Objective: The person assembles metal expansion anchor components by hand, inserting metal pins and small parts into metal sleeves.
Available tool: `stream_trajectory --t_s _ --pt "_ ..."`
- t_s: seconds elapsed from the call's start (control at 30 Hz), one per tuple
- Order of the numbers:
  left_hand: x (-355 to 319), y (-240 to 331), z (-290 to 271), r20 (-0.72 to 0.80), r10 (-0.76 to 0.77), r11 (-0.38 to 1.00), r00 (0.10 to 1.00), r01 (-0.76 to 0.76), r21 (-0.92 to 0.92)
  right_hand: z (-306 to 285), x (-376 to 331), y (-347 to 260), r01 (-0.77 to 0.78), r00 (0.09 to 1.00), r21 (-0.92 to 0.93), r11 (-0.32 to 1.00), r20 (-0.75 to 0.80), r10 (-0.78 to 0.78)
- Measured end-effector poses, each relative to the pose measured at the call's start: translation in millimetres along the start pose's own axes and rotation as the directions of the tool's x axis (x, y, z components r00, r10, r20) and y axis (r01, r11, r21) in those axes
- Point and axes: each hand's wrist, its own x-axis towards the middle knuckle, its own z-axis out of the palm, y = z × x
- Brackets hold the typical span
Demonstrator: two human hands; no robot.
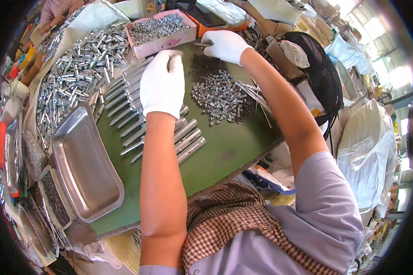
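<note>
My left hand, in a white glove, is over a row of silver metal tubes laid side by side on the green table top. Its fingers curl down and away, so whatever they grip is hidden. Farther right, my right hand, gloved too, pinches a short thin metal piece between thumb and fingers. Below that hand lies a pile of small, shiny metal pieces. Several thin rods rest at the pile's right side.
A shallow steel tray stands at the left edge. Behind it spreads a heap of metal bolt-like parts. A pink box of small metal parts is at the back. A black mesh bag and white sack stand right.
</note>
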Motion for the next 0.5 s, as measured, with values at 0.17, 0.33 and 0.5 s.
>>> stream_trajectory --t_s 0.17,0.33,0.5 --pt "-5 11 6 0.169 0.186 0.982 0.968 -0.187 -0.010 -7 -57 -19 0.181 0.971 0.476 0.861 -0.227 -0.078" --pt "-9 26 9 0.284 0.247 0.963 0.927 -0.202 -0.177 -15 -104 -33 -0.133 0.977 0.981 0.140 0.106 0.184" --pt "-14 29 15 0.409 0.167 0.983 0.897 -0.119 -0.140 -1 -122 -35 0.151 0.927 0.683 0.714 -0.349 0.137"
